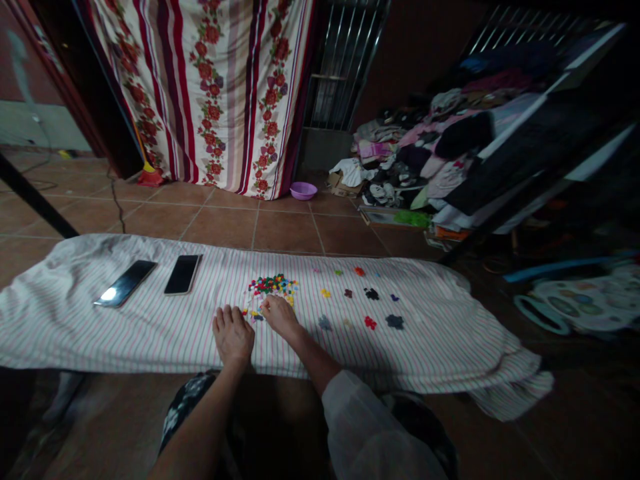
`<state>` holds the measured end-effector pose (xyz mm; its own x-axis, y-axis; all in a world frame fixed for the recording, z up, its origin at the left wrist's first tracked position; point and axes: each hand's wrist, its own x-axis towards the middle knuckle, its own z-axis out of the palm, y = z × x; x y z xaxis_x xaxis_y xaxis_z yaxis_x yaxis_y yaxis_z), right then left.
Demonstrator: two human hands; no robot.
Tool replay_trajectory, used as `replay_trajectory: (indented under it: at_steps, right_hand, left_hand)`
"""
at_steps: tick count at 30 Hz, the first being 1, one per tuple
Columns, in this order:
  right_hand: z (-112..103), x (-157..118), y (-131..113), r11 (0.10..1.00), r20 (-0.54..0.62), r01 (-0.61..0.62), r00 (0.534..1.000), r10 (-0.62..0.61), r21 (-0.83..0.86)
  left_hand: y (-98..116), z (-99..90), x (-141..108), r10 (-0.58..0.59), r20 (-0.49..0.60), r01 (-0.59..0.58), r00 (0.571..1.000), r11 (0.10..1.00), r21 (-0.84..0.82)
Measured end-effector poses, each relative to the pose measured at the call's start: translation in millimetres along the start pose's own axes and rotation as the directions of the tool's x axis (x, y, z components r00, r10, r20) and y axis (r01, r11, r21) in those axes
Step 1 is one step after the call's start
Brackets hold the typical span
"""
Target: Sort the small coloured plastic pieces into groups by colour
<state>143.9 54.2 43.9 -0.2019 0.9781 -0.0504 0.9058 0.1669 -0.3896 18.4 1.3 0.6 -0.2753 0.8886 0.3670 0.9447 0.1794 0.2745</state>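
Observation:
A mixed pile of small colored pieces, too small to name, lies on a striped cloth. My right hand is at the near edge of this pile, its fingers pinched together; whatever is between them is hidden. Left of it, my left hand rests flat on the cloth, fingers stretched out and holding nothing. To the right, several small groups sorted by color are spread in rows, among them yellow pieces, black pieces, red pieces, dark grey pieces and orange pieces.
Two phones, one dark phone and one reflecting light, lie on the cloth at left. Beyond are a tiled floor, a floral curtain, a purple basin, a red broom and heaped clothes.

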Motion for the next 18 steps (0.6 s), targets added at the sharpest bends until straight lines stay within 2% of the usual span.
replay_trajectory:
  at_steps: [10, 18]
  right_hand:
    - [13.5, -10.8, 24.0, 0.973, -0.146, 0.020, 0.989, 0.014, 0.230]
    - [2.1, -32.7, 30.5, 0.975, -0.165, -0.012, 0.985, 0.050, 0.224]
  left_hand:
    - [0.4, -2.8, 0.5, 0.010, -0.018, -0.010, 1.000, 1.000, -0.008]
    - [1.3, -7.1, 0.6, 0.018, -0.005, -0.018, 1.000, 1.000, -0.003]
